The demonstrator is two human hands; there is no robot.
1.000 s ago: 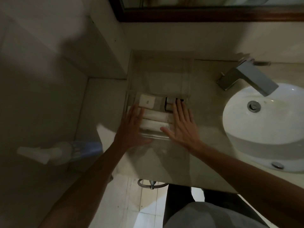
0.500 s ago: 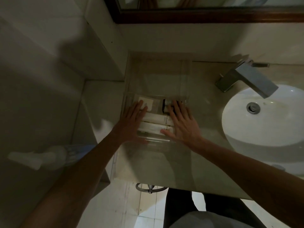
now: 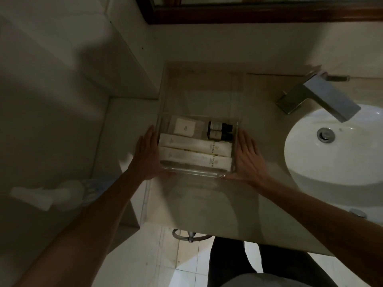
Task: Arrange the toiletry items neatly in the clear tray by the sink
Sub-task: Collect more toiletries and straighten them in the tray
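The clear tray (image 3: 196, 173) sits on the counter left of the sink. Inside it, a small square white box (image 3: 184, 126) lies at the back left, and two small dark bottles (image 3: 219, 131) lie side by side at the back right. Two long white boxes (image 3: 194, 145) (image 3: 194, 159) lie parallel across the front. My left hand (image 3: 147, 154) presses flat against the tray's left wall. My right hand (image 3: 248, 156) presses against its right wall. Both thumbs reach along the tray's front edge.
A white basin (image 3: 342, 152) with a square metal faucet (image 3: 323, 96) is at the right. The beige counter (image 3: 207, 204) ends close in front of me. A white spray bottle (image 3: 62, 193) stands lower left, off the counter. The mirror's wooden frame (image 3: 248, 15) runs along the top.
Both hands have come off the items inside the tray and spread apart to its outer left and right walls. The items now lie uncovered.
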